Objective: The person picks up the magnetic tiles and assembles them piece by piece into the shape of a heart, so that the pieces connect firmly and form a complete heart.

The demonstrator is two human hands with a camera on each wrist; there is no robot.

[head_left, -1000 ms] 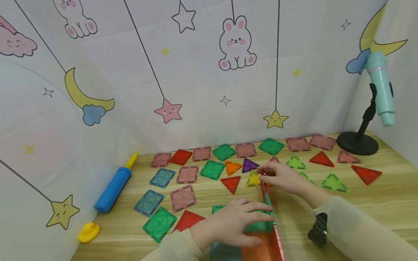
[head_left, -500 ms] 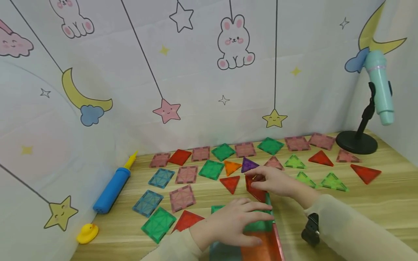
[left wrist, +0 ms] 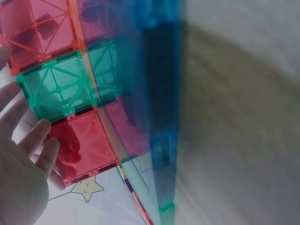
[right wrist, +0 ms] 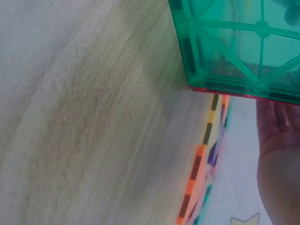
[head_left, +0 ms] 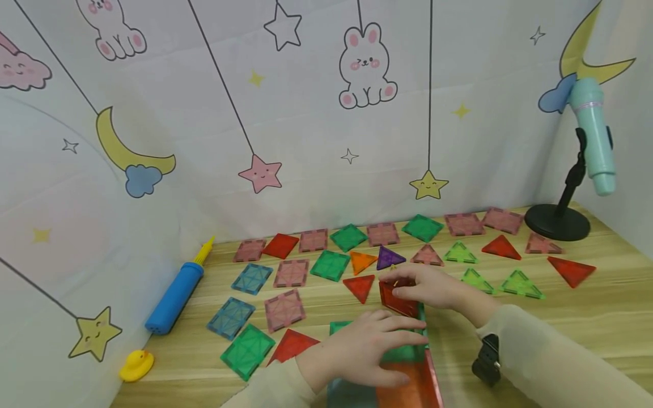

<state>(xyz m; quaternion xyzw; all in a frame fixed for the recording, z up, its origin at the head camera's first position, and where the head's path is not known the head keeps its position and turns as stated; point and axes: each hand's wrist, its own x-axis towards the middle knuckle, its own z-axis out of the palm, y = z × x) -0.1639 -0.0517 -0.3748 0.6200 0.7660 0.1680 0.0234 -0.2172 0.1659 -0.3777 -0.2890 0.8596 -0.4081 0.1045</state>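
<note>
Head view: our right hand (head_left: 433, 288) pinches red square translucent plastic tile (head_left: 399, 298); left hand (head_left: 368, 347), fingers flat, presses green square tile (head_left: 403, 352) on bench (head_left: 586, 317). We'd align edges squarely, lower slowly.

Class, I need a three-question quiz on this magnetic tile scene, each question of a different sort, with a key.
1. True or false: the right hand holds a red tile at the far end of the tile structure.
2. Which lies at the table's left edge? A) yellow duck B) spoon C) book
3. Fill in: the left hand rests flat on the ___ tile.

Key: 1 true; 2 A; 3 green.
</note>
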